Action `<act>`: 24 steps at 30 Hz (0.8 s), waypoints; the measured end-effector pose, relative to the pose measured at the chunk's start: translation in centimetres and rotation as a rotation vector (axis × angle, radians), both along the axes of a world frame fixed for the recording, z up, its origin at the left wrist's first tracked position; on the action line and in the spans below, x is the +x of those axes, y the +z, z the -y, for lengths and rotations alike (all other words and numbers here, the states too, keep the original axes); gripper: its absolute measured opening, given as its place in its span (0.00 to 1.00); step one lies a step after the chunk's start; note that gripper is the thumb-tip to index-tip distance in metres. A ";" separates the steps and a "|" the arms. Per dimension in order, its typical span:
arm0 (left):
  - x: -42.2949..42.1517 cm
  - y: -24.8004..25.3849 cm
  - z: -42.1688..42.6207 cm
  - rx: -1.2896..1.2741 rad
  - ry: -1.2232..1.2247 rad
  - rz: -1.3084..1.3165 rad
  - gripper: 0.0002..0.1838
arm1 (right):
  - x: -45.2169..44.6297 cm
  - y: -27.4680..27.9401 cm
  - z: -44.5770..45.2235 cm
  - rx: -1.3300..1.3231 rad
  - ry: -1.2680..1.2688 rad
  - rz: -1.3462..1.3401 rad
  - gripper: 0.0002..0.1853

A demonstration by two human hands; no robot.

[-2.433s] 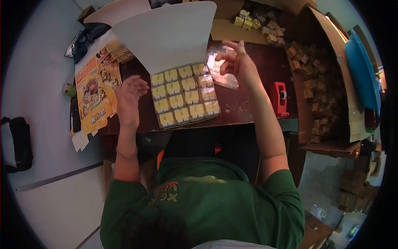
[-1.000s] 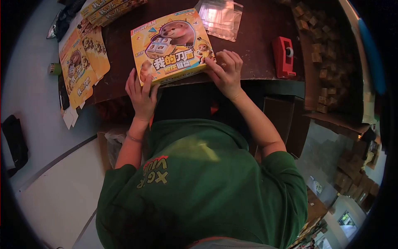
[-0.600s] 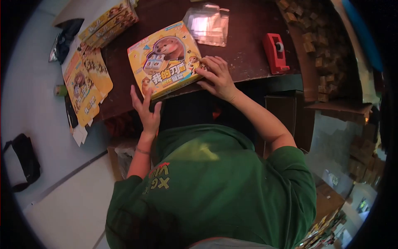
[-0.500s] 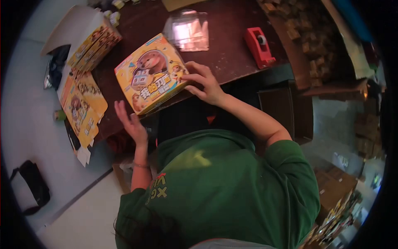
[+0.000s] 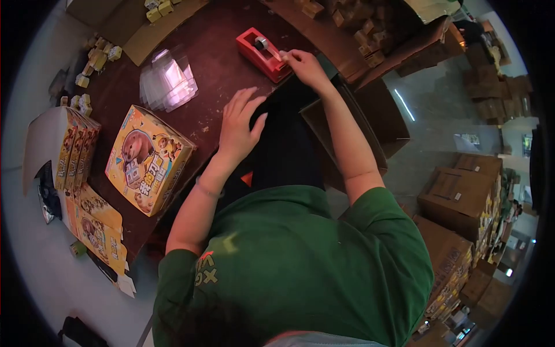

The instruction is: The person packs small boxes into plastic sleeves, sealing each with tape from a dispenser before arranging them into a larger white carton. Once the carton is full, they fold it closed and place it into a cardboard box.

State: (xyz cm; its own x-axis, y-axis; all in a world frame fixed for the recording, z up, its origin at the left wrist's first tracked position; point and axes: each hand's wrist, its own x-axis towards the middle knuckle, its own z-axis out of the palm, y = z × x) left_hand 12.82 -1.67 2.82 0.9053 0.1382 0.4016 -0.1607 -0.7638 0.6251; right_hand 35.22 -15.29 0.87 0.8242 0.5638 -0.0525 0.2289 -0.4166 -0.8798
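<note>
A red tape dispenser (image 5: 258, 53) with a roll of clear tape (image 5: 262, 44) stands near the table's front edge. At its cutter end my right hand (image 5: 308, 67) pinches the tape between thumb and forefinger. My left hand (image 5: 238, 126) hovers over the table edge, fingers stretched out, holding nothing. To its left a yellow printed box (image 5: 147, 162) with an animal picture lies face up, apart from both hands. Clear plastic sheets (image 5: 169, 81) lie behind it on the dark red table (image 5: 211, 63).
Several yellow boxes (image 5: 75, 147) stand at the left beside flattened printed cardboard (image 5: 101, 234). Small yellow blocks (image 5: 95, 58) sit at the back left. An open carton (image 5: 393, 58) with small brown pieces is at the back right, another carton (image 5: 370, 124) below it. Stacked cartons (image 5: 457, 194) stand on the right.
My right hand has let go of the yellow box and reached right to the tape dispenser. My left hand has moved right, away from the box. The camera view has swung right.
</note>
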 end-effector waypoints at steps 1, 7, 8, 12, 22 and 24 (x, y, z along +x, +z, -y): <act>2.4 -1.1 0.1 0.050 -0.017 0.007 0.28 | 0.2 -0.5 0.1 0.062 0.030 -0.053 0.16; 7.4 -4.1 0.2 0.315 0.081 0.005 0.38 | -1.3 -0.8 1.1 0.280 0.078 -0.170 0.09; 7.3 -4.4 0.2 0.342 0.082 0.004 0.38 | -2.5 -0.6 1.2 0.260 0.003 -0.004 0.08; 7.2 -4.0 0.4 0.343 0.053 -0.009 0.38 | -8.1 2.0 3.0 0.273 -0.203 0.279 0.06; 4.9 -3.0 3.4 -0.454 0.171 -0.163 0.12 | -11.6 -1.3 6.9 0.673 -0.094 -0.724 0.08; 5.9 -2.7 4.7 -1.049 0.113 -0.428 0.20 | -11.6 -1.9 7.0 0.669 -0.093 -0.762 0.08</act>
State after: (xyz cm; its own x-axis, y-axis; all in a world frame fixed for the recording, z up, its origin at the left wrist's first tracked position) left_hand 18.73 -6.40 0.13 0.9014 0.3129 -0.2991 0.2560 0.1718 0.9513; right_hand 23.58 -22.28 -1.04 0.7453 0.6055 -0.2791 -0.4979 0.2270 -0.8370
